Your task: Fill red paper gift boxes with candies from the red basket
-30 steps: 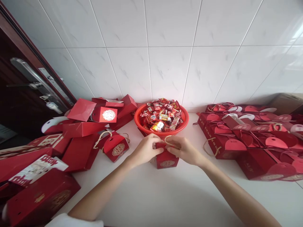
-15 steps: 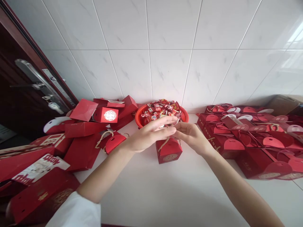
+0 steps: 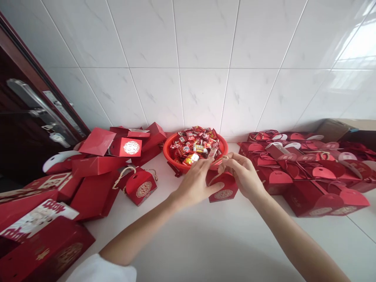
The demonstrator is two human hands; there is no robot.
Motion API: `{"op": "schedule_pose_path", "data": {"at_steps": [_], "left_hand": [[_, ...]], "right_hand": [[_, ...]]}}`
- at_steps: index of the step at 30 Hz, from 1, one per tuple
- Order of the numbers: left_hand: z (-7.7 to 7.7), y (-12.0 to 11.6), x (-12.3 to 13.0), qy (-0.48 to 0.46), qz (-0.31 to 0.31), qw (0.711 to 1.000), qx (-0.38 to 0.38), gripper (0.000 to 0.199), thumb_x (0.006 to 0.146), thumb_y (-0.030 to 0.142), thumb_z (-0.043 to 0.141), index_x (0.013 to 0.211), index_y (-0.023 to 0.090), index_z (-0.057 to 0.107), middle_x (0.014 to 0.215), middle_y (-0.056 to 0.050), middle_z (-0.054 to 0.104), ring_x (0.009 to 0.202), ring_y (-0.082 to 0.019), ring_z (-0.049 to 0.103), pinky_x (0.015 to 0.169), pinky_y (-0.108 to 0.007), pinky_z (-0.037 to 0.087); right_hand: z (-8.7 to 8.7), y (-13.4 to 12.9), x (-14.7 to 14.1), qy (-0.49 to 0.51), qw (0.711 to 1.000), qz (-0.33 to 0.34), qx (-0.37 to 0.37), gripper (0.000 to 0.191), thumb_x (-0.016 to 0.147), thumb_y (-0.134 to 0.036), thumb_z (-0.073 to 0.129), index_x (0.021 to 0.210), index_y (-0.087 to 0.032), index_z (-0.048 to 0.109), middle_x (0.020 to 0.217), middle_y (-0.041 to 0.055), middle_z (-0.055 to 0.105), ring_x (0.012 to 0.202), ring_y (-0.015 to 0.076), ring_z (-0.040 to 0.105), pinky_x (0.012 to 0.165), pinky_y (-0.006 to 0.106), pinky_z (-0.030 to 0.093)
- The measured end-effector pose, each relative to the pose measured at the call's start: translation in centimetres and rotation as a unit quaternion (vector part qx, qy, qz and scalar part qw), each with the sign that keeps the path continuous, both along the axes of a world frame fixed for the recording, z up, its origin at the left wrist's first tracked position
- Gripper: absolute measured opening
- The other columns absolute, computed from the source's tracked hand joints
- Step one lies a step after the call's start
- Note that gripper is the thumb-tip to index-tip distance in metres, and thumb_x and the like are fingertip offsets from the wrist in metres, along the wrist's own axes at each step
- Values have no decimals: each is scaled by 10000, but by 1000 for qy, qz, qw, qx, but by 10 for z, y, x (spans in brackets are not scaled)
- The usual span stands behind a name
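A small red gift box [image 3: 225, 192] with a pale round emblem stands on the white surface in front of me. My right hand [image 3: 243, 173] pinches the twisted rope handle [image 3: 224, 158] above the box's top. My left hand [image 3: 197, 181] is at the box's left side, thumb apart and fingers stretched forward; it hides part of that side. Just behind the hands is an orange-red plastic basket [image 3: 166, 152] heaped with wrapped candies [image 3: 201, 148]. Farther left, a second red box [image 3: 143, 189] with rope handles stands on the surface.
Red cartons [image 3: 96, 196] are piled loosely on the left, near a dark door with a metal handle [image 3: 32, 102]. Closed red boxes [image 3: 311, 196] stand in rows on the right, with a brown cardboard box [image 3: 335, 127] behind them. A white tiled wall [image 3: 202, 90] rises at the back.
The view has shifted. Both hands have moved slightly right with the small box. My left hand has dropped from above the rope handle to the box's side; my right hand keeps the handle.
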State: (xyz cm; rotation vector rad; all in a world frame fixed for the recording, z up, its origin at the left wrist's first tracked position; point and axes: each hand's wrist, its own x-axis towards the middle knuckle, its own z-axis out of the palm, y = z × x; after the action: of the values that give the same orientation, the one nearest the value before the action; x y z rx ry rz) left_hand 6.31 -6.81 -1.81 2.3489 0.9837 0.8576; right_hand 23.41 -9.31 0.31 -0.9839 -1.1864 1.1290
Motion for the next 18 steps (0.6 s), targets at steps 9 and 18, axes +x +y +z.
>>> {"op": "schedule_pose_path", "data": {"at_steps": [9, 18], "left_hand": [[-36, -21, -1, 11, -75, 993, -85, 431, 894, 367, 672, 1304, 243, 617, 1308, -124, 608, 1221, -303, 579, 994, -470, 535], [-32, -30, -42, -36, -52, 985, -159, 400, 931, 508, 614, 1271, 304, 659, 1518, -83, 505, 1397, -308, 487, 1057, -446, 530]], "right_hand": [[-12, -42, 5, -354, 934, -24, 51, 83, 784, -193, 562, 706, -220, 573, 693, -3, 648, 644, 163, 584, 612, 290, 458], [40, -111, 119, -266, 864, -394, 165, 213, 727, -376, 820, 858, -235, 730, 778, 58, 712, 712, 194, 660, 607, 331, 516]]}}
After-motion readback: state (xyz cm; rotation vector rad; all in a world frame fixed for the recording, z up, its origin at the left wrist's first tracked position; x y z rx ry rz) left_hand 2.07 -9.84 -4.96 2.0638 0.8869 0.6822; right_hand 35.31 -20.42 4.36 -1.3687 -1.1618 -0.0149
